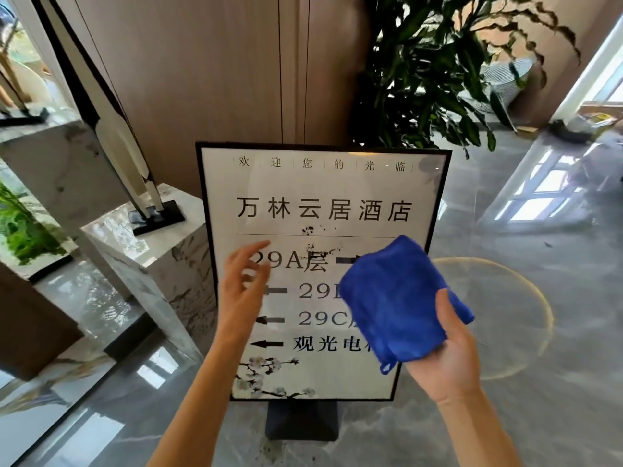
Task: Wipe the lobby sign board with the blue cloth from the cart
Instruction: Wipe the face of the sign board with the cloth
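On the sign board (pixel 320 197) we read a small top line, 欢迎您的光临, and under it in large characters 万林云居酒店. Below a thin rule come the floor lines with black arrows: 29A层, then 29 and 29C, both cut off by the blue cloth (pixel 397 298). The last line starts 观光电, the rest hidden by the same cloth.

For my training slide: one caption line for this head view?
Right hand holds a folded blue cloth before the black-framed lobby sign board; open left hand reaches toward it.
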A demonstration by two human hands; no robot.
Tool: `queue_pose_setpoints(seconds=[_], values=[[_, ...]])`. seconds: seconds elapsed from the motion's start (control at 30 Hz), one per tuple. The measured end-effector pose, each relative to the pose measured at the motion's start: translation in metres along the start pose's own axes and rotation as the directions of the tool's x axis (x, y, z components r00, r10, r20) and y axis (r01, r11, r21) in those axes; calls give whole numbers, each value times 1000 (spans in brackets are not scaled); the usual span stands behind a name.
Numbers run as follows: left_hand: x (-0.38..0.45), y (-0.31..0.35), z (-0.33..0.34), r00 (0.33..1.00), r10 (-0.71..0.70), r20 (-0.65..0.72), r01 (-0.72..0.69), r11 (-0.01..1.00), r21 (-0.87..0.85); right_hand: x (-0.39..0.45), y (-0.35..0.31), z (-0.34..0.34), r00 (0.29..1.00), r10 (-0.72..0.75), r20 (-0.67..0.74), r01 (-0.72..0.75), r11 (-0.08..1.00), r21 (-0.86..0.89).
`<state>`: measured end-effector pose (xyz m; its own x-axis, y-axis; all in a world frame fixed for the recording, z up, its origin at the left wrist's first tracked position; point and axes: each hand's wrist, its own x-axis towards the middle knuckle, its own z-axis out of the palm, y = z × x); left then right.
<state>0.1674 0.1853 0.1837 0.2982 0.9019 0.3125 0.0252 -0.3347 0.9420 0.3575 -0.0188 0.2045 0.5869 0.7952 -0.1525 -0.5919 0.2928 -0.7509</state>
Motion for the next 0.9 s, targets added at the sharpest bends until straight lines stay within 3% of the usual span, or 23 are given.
queue_pose_setpoints(seconds=[0.13, 0.23, 0.33, 0.47, 0.53, 0.67, 0.7, 0.77, 0.9], values=[[25, -28, -40, 990, 81, -115, -44, 956, 291, 14, -24, -4, 979, -172, -106, 167, 985, -53], [44, -46, -62, 990, 24, -139, 13, 966, 256, 24, -40, -6, 947, -278, -160, 250, 952, -174], [63, -61, -69, 998, 33, -57, -22, 984, 176, 36, -47, -2, 918, -359, -170, 286, 894, -345], [78, -84, -64, 990, 121, 71, -132, 975, 180, 68, -30, 7, 858, -419, -298, 227, 828, -512], [80, -94, -62, 989, 130, 75, -143, 964, 224, 82, -11, 16, 851, -441, -285, 197, 771, -605], [79, -104, -50, 985, 175, 11, -173, 959, 225, 112, 36, 26, 846, -528, -75, 284, 566, -774], [78, -105, -48, 982, 187, -4, -182, 960, 213, 118, 47, 29, 822, -569, 2, 333, 478, -813], [78, -111, -44, 976, 218, -20, -211, 960, 185, 129, 65, 33, 733, -652, 195, 414, 199, -888], [79, -120, -42, 968, 250, -37, -243, 960, 141, 146, 64, 20, 586, -711, 388, 368, -194, -910]])
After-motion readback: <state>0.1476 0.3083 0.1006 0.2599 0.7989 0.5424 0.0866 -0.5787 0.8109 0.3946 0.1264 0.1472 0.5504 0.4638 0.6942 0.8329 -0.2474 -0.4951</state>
